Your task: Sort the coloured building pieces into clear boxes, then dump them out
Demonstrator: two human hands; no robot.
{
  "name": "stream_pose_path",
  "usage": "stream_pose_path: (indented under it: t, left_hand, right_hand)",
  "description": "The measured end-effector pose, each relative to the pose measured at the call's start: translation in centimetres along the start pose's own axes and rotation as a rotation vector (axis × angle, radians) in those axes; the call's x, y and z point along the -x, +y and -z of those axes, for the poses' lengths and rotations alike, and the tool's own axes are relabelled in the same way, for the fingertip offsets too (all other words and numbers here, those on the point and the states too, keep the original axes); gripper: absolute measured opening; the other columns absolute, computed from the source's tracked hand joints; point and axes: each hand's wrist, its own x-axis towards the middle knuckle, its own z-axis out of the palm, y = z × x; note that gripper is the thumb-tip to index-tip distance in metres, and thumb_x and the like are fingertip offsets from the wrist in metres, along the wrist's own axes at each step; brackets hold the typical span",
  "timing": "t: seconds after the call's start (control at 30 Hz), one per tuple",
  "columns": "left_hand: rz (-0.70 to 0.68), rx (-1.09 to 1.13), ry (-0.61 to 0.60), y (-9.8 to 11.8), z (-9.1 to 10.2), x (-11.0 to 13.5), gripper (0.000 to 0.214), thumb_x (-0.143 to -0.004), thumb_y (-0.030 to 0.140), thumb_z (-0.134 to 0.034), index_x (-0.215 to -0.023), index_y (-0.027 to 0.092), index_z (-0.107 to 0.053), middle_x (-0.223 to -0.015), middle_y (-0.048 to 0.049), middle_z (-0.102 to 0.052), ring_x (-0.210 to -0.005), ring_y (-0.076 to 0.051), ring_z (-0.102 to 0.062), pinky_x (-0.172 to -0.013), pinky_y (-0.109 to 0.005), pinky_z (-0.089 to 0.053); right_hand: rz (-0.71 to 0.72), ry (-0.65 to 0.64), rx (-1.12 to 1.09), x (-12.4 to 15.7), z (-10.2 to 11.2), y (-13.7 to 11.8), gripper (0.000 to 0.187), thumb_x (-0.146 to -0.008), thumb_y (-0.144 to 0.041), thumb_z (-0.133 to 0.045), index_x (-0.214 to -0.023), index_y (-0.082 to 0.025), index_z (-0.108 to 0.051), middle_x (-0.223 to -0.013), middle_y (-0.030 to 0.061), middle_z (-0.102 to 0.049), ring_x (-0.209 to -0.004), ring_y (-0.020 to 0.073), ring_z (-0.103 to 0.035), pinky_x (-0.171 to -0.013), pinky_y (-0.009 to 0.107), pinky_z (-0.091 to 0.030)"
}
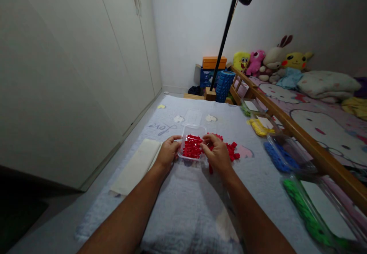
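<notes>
A clear plastic box (181,155) stands on the cloth in front of me, with red interlocking blocks (192,147) in rows inside it. My left hand (169,150) grips the box's left side, thumb at the rim. Over the right rim, my right hand (216,150) has its thumb and fingers curled close to the blocks; whether a piece sits between the fingertips is hidden. More red blocks (233,152) lie loose in a pile on the cloth, partly covered by my right hand.
A folded cream cloth (134,166) lies left of the box. Along the right edge stand clear boxes of yellow (259,127), blue (276,157) and green pieces (305,212), beside a wooden bed rail (304,143). A black pole (226,36) rises beyond the far edge.
</notes>
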Motion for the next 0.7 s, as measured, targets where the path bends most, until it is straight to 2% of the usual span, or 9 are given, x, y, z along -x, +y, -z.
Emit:
stream_pose_path:
  t: [0.1,0.2,0.3,0.47,0.57,0.7]
  left_hand:
    - [0.006,0.015,-0.012,-0.1,0.0,-0.1,0.046,-0.064,0.036,-0.069,-0.105,0.016,-0.062,-0.049,0.0091,-0.052,-0.036,-0.006,-0.035,-0.036,-0.018,-0.025]
    - [0.007,0.032,-0.02,-0.1,0.0,-0.1,0.045,-0.064,0.036,-0.069,-0.104,0.017,-0.062,-0.05,0.0092,-0.052,-0.036,-0.006,-0.035,-0.036,-0.018,-0.025]
    - [0.01,0.038,-0.021,-0.3,0.1,-0.2,0.045,-0.064,0.035,-0.07,-0.104,0.017,-0.062,-0.05,0.0096,-0.052,-0.036,-0.006,-0.035,-0.036,-0.018,-0.025]
    - [0.012,0.035,-0.025,-0.4,0.1,-0.1,0.046,-0.064,0.032,-0.069,-0.106,0.017,-0.062,-0.049,0.0101,-0.051,-0.035,-0.007,-0.035,-0.036,-0.018,-0.024]
    - [0.01,0.031,-0.026,-0.3,0.1,-0.1,0.045,-0.064,0.032,-0.069,-0.105,0.017,-0.062,-0.047,0.0112,-0.048,-0.035,-0.006,-0.033,-0.036,-0.018,-0.024]
    - [0.004,0.008,-0.015,-0.1,0.1,-0.1,0.045,-0.063,0.034,-0.069,-0.104,0.017,-0.063,-0.048,0.0103,-0.049,-0.035,-0.007,-0.035,-0.036,-0.019,-0.025]
  right_hand:
    - [0.002,-0.027,0.148,0.1,-0.6,0.6,0.023,-0.087,-0.019,-0.066,-0.108,-0.025,-0.075,-0.091,0.0045,-0.076,-0.091,0.0255,-0.062,-0.087,0.04,-0.044]
    - [0.05,-0.035,0.334,0.3,-1.0,1.0,0.019,-0.088,-0.018,-0.068,-0.102,-0.027,-0.078,-0.097,0.0057,-0.077,-0.099,0.0287,-0.059,-0.093,0.045,-0.039]
    - [0.111,0.025,0.448,0.6,-1.2,1.6,0.015,-0.088,-0.019,-0.069,-0.098,-0.026,-0.079,-0.106,0.0079,-0.075,-0.108,0.0311,-0.056,-0.095,0.047,-0.037]
    - [0.138,0.118,0.447,0.8,-0.5,2.7,0.014,-0.091,-0.022,-0.067,-0.098,-0.025,-0.079,-0.115,0.0099,-0.071,-0.113,0.0313,-0.054,-0.099,0.048,-0.039]
    - [0.129,0.117,0.398,0.7,0.8,3.2,0.015,-0.09,-0.021,-0.064,-0.097,-0.024,-0.078,-0.113,0.0099,-0.071,-0.111,0.0299,-0.056,-0.1,0.046,-0.041]
    - [0.063,0.057,0.369,0.3,3.2,3.8,0.016,-0.089,-0.017,-0.058,-0.088,-0.021,-0.074,-0.099,0.0088,-0.07,-0.1,0.026,-0.061,-0.095,0.042,-0.043]
